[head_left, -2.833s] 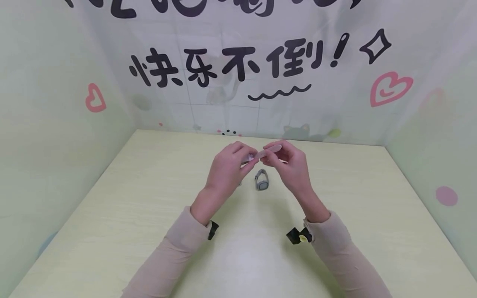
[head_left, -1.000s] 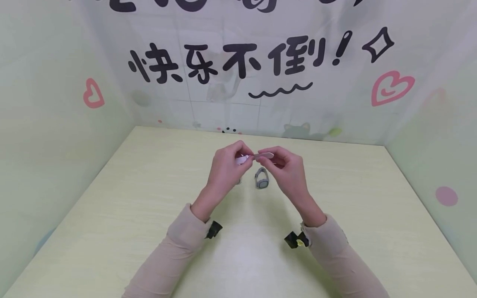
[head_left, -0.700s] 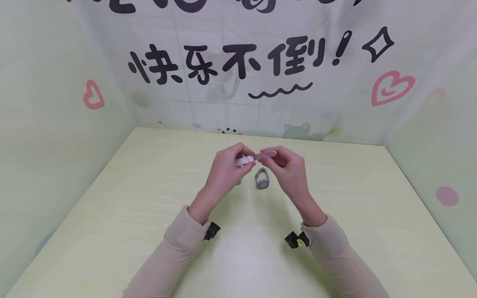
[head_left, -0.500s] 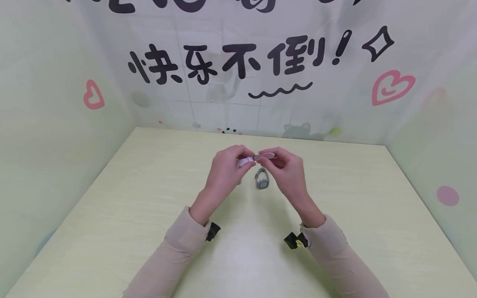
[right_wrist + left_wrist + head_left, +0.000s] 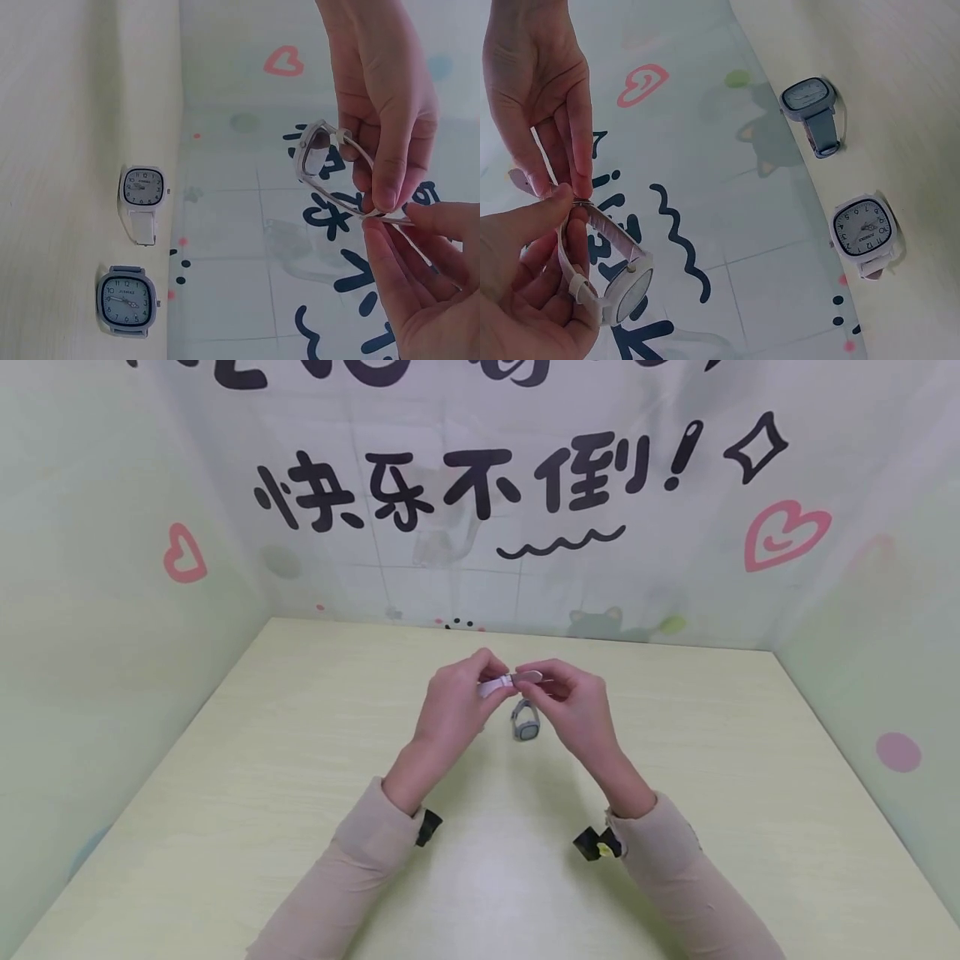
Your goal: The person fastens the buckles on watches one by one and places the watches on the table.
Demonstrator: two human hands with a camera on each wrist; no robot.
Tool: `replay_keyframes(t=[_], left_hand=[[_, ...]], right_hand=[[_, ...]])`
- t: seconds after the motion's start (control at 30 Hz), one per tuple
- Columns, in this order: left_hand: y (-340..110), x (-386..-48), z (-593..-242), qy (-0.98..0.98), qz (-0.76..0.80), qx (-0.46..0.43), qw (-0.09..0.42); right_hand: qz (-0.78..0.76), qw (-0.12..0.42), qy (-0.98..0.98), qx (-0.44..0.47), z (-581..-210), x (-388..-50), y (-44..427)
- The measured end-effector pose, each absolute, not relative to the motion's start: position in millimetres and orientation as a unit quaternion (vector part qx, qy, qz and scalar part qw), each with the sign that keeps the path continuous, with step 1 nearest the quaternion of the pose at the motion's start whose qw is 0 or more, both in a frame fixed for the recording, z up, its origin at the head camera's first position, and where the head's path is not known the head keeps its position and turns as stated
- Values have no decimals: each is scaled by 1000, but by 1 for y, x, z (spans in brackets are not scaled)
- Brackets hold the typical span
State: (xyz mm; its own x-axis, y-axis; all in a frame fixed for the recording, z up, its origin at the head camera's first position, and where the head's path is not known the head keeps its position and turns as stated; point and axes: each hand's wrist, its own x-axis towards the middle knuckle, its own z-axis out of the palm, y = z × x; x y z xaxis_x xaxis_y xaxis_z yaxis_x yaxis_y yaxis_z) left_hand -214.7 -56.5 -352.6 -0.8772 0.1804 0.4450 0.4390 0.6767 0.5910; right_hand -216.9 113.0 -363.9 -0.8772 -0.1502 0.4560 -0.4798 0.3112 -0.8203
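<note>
A white wristwatch (image 5: 630, 292) is held in the air between both hands, its strap bent into a loop and its case hanging on the left hand's side. My left hand (image 5: 456, 693) grips the strap by the buckle area with thumb and fingers. My right hand (image 5: 573, 697) pinches the strap's free end (image 5: 531, 677), whose tip pokes out past the fingers. Fingertips of both hands nearly meet at the join, so they partly hide the buckle. In the right wrist view the watch case (image 5: 315, 152) hangs to the left of the strap.
On the table (image 5: 480, 877) below the hands lies a grey-blue watch (image 5: 527, 728) with a looped strap. Beside it lies another white watch (image 5: 865, 226), mostly hidden behind the left hand in the head view. A printed curtain (image 5: 480, 585) stands along the table's back edge.
The strap's tip has drawn leftward and now sticks out less beyond the right fingers. My right hand has shifted slightly left, closer to the left hand. The grey-blue watch stays put.
</note>
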Motion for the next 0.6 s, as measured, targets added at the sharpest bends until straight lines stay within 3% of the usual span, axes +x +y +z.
replay_keyframes(t=[0.17,0.33,0.6], left_hand=[[-61,-217,-356,-875,-397,-201,189],[-65,-220,-358,-849,-437,-225,194],[-67,-222,-359,-829,-498,-217,132]], right_hand=[[566,123,-788,207,-364,-220,118],[581,140,-771,221,-363,-220,120],[609,171,-741,225,-362,-218,117]])
